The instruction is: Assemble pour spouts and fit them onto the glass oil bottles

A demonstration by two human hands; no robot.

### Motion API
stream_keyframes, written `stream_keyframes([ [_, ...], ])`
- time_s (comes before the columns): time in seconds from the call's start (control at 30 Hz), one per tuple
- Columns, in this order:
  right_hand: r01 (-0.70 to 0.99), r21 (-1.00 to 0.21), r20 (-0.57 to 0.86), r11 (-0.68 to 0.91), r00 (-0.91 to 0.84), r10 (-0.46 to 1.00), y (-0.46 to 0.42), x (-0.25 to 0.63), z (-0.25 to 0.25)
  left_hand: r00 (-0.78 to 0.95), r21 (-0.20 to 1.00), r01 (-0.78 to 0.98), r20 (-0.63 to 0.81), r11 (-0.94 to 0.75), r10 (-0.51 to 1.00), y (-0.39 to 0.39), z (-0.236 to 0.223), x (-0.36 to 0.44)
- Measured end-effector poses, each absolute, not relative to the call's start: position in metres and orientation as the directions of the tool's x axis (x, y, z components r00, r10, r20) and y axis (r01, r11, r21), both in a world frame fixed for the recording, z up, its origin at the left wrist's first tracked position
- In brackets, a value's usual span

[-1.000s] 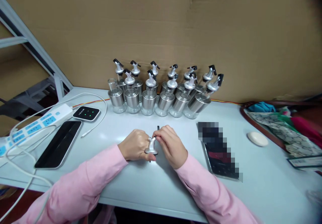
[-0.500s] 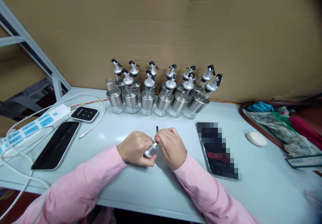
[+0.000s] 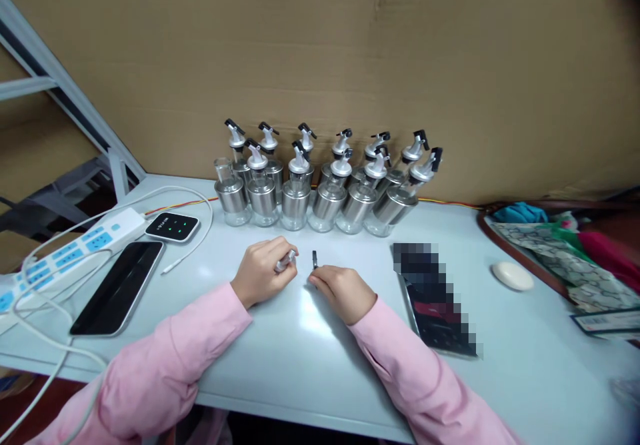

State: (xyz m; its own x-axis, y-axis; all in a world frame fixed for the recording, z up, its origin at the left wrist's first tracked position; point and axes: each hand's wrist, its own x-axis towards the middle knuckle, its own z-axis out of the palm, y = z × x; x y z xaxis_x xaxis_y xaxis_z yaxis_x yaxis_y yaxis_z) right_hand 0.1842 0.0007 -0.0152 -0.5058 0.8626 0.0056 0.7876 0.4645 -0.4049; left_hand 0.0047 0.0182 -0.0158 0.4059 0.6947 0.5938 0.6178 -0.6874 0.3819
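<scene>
My left hand [image 3: 266,268] is closed around a silver pourer spout [image 3: 286,261], whose pale tip shows between thumb and fingers. My right hand [image 3: 346,292] rests low over the table, thumb and fingers pinched together at the near end of a small black flip cap [image 3: 315,258]. The cap's near end is partly hidden by the fingertips. Behind both hands stand two rows of glass bottles with steel sleeves [image 3: 295,198], most fitted with silver pourers with black caps. The front-left bottle [image 3: 231,198] has an open glass neck without a pourer.
A power strip [image 3: 70,258], a white cable [image 3: 185,258], a small black device [image 3: 172,226] and a phone [image 3: 117,288] lie left. On the right are a partly pixelated phone [image 3: 430,312], a white oval object [image 3: 513,276] and a bag [image 3: 560,258]. Cardboard [image 3: 320,45] stands behind.
My left hand has turned and drawn away from the right hand, taking the pourer spout with it. My right hand has lowered slightly beside the black cap, which has stayed in place.
</scene>
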Motion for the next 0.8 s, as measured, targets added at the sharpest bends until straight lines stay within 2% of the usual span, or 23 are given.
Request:
stream_keyframes([
  [0.13,0.782,-0.428,-0.022,0.453,-0.510,0.860,0.0022,0.1874,-0.0159,0.418,0.415,0.599,0.568,-0.685,0.710,0.0174,-0.0140,0.0045],
  [0.33,0.678,-0.617,-0.004,0.399,-0.510,0.860,0.0050,0.1920,-0.0169,0.412,0.463,0.578,0.545,-0.672,0.730,0.0168,-0.0131,0.0028],
  [0.57,0.664,-0.677,-0.047,0.319,-0.471,0.881,0.0025,0.1900,-0.0114,0.417,0.526,0.523,0.528,-0.671,0.740,0.0150,-0.0132,0.0009],
  [0.67,0.691,-0.662,0.003,0.290,-0.385,0.923,0.0029,0.1904,-0.0124,0.416,0.567,0.473,0.530,-0.674,0.739,0.0149,-0.0123,0.0012],
  [0.8,0.773,-0.547,0.123,0.322,-0.306,0.944,0.0041,0.1907,-0.0192,0.409,0.578,0.456,0.539,-0.677,0.736,0.0148,-0.0128,0.0018],
])
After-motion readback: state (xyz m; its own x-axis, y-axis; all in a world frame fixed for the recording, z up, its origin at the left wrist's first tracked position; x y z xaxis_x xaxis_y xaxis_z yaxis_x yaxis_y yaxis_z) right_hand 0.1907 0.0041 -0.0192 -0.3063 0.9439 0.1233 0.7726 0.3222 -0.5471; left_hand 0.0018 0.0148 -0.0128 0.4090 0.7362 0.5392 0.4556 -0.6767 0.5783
